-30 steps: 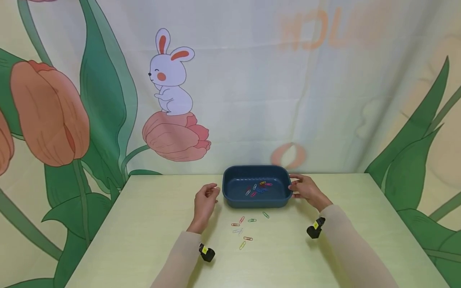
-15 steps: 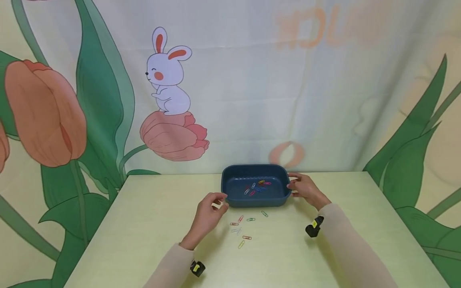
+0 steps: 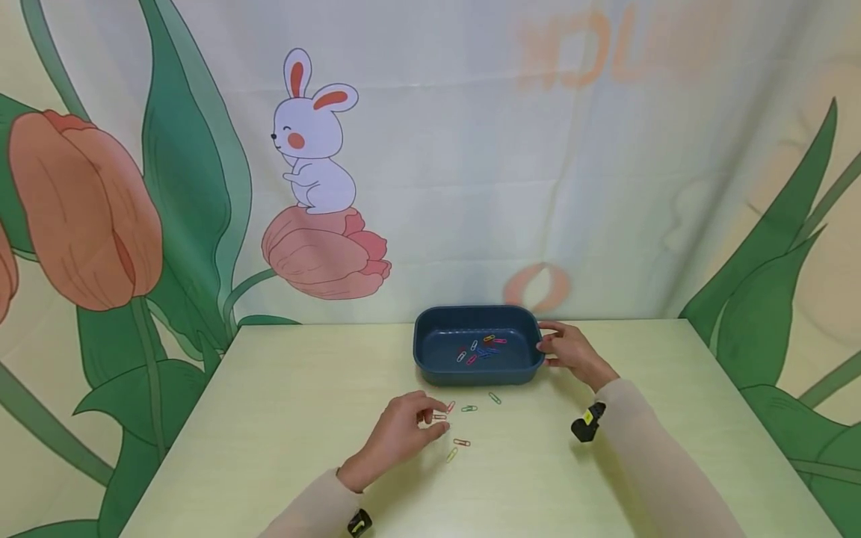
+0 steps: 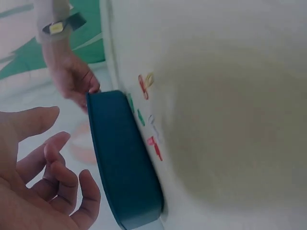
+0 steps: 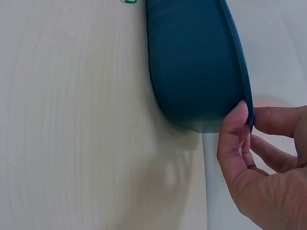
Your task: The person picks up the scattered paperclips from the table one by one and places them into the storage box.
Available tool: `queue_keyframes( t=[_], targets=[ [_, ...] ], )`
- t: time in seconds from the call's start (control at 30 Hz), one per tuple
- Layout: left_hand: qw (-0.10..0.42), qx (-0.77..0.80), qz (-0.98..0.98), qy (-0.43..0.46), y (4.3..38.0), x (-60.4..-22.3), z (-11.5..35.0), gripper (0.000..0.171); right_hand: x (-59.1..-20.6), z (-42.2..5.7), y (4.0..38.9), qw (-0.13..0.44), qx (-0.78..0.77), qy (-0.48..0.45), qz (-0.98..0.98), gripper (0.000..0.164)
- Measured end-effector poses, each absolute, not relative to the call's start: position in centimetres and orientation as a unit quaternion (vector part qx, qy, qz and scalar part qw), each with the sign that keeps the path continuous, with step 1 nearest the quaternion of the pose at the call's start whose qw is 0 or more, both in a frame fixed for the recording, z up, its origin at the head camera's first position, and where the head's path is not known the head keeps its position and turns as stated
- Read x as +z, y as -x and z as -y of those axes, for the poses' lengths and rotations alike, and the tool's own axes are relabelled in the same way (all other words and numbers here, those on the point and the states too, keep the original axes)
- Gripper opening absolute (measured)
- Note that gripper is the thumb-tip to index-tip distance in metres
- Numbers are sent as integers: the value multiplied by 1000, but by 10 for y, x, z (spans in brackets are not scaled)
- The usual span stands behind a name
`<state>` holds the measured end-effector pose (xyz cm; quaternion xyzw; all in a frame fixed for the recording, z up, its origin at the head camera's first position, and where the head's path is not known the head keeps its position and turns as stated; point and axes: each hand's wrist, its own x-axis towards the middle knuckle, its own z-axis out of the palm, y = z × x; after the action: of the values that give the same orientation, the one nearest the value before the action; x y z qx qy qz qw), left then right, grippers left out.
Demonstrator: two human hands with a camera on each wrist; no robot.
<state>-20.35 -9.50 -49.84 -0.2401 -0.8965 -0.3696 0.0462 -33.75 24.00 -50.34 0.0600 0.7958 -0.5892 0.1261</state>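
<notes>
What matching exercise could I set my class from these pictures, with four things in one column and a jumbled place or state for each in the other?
Column one
1. Left hand
2. Right hand
3. Dark blue bin
4. White rabbit

Column two
A. Has paper clips lying inside
B. Sits on a pink flower printed on the backdrop
C. Has thumb and fingers apart, close by loose paper clips on the table
D. Grips one end of a container

Right pairs: 1-C, 2-D, 3-A, 4-B.
</notes>
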Motion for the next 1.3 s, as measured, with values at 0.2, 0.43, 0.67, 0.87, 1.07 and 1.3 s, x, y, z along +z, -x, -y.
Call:
queue_keyframes(
  t=[0.2,0.43,0.67,0.87,1.07,1.3],
  targets=[
    [0,-345,908,236,194,-505,92,18,-502,-241,336,124,-588,-58,-797,59],
    [-39,-361,911,197,192,-520,89,13,-503,-243,338,123,-593,-60,-794,58],
    [-62,-331,930,148,188,-531,85,12,-504,-243,338,124,-591,-60,-794,57],
    [-54,-312,938,141,188,-534,81,10,-507,-243,339,124,-595,-57,-792,58],
    [-49,-317,936,145,189,-540,80,6,-508,-242,337,123,-594,-58,-793,57],
    [-53,-332,929,157,190,-542,80,6,-508,-241,337,126,-598,-57,-790,57]
  ],
)
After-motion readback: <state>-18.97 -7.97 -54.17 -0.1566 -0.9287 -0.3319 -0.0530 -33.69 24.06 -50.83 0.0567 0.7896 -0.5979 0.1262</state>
